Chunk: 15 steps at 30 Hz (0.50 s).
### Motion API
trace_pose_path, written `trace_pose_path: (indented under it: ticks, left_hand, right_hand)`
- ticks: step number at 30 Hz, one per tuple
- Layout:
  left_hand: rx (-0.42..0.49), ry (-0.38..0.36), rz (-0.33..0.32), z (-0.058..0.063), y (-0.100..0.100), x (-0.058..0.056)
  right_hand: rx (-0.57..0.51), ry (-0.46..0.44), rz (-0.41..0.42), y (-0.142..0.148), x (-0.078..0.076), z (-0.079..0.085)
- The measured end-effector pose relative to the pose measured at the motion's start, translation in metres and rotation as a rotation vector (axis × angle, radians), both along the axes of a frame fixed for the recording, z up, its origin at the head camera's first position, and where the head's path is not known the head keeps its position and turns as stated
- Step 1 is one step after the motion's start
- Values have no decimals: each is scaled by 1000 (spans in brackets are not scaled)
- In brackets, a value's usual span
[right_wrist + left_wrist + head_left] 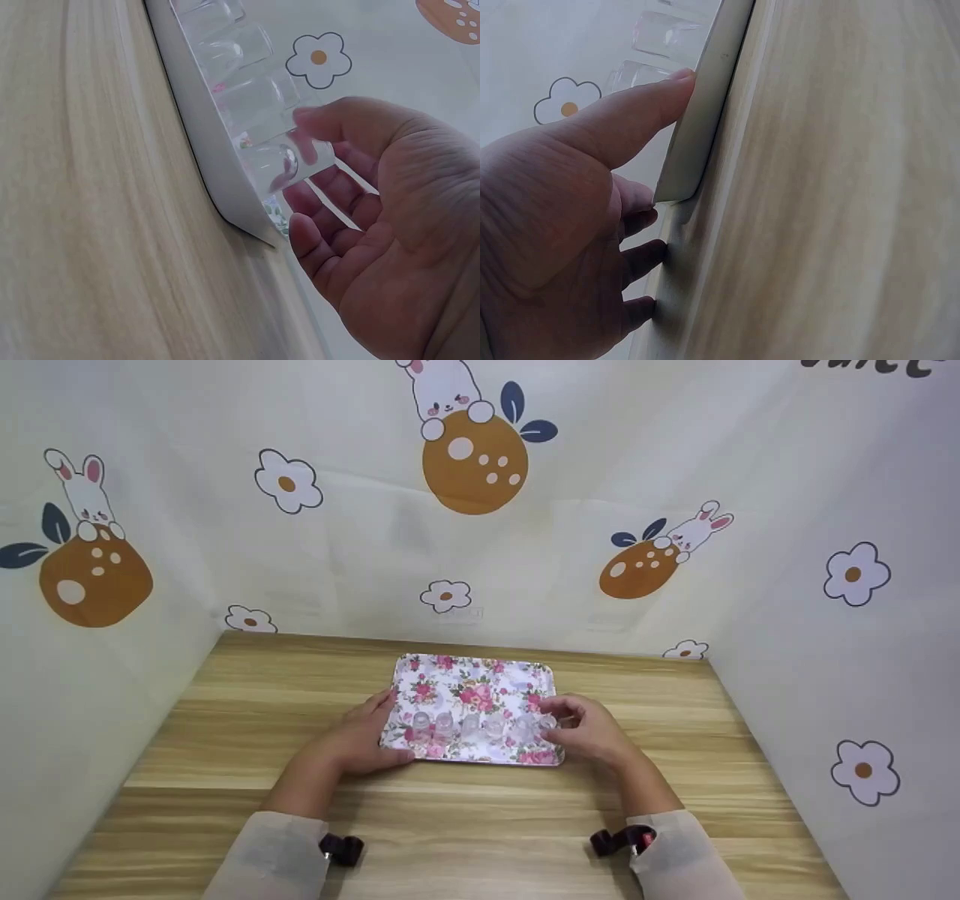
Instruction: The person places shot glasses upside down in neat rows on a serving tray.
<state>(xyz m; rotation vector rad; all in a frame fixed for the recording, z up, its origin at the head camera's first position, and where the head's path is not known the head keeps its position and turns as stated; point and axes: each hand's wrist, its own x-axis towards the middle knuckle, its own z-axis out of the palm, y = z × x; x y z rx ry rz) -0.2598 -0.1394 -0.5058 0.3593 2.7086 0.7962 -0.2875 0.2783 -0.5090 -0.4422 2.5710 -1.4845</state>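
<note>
A floral tray [465, 671] lies on the wooden table, with pink roses on white. Along its near side stands a row of several small clear glass cups [471, 726]. My left hand [365, 739] holds the tray's near left corner; its thumb lies on the front rim and its fingers along the left side, as the left wrist view also shows. Around the rightmost glass cup [277, 165] my right hand [592, 729] has its thumb and fingers, the thumb at the cup's upper end. The right wrist view shows that cup leaning close to its neighbour.
Wood-grain table top [465, 825] surrounds the tray. Behind and on both sides hangs a pale cloth [360, 547] printed with rabbits, oranges and flowers. Each sleeved forearm carries a black strap piece, such as the left one [343, 850].
</note>
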Motion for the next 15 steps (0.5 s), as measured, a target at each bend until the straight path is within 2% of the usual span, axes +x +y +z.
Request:
trace_pose_path:
  ticks: [6,10,15]
  left_hand:
    - [-3,5,-3,0,0,0]
    - [-2,6,-1,-1,0,0]
    - [-1,-3,2,-2,0,-1]
  right_hand:
    - [-43,-14,-82,-1,2,4]
    - [-77,-4,-186,0,2,7]
    - [-55,38,-300,5,-3,9]
